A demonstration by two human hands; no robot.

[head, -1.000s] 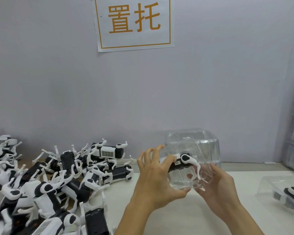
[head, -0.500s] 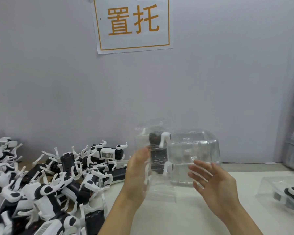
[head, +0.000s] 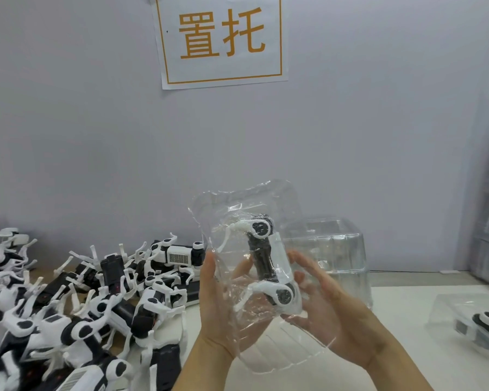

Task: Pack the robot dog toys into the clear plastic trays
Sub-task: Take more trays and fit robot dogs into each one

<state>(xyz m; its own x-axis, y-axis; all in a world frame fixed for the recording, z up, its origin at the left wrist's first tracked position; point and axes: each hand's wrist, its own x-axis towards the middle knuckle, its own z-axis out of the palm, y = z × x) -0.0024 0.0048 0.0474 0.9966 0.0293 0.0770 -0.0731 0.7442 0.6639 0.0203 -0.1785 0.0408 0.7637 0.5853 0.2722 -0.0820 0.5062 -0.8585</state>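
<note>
**Robot dog toy seated in a hand-held clear tray: risks and appearance**

Robot dog toy [head: 268, 266] sits inside a clear plastic tray [head: 246, 221] held upright in the air above the table [head: 407, 300], between both hands. The left hand [head: 218, 306] cups the tray's left edge, fingers straight along it; the right hand [head: 331, 303] supports the right side from behind, fingers curled round the plastic. With the tray tilted on end, the toy may slide out of its moulded pocket if not fully seated. The thin film flexes, so a firm squeeze could buckle it or bend the slender white legs.

The toy has a black body, with white leg joints at top and bottom. A packed tray [head: 469, 325] lies to the right; farther off, unpacked dogs [head: 96, 306] lie heaped on the left, and stacked empty trays [head: 333, 255] stand by the wall.
</note>
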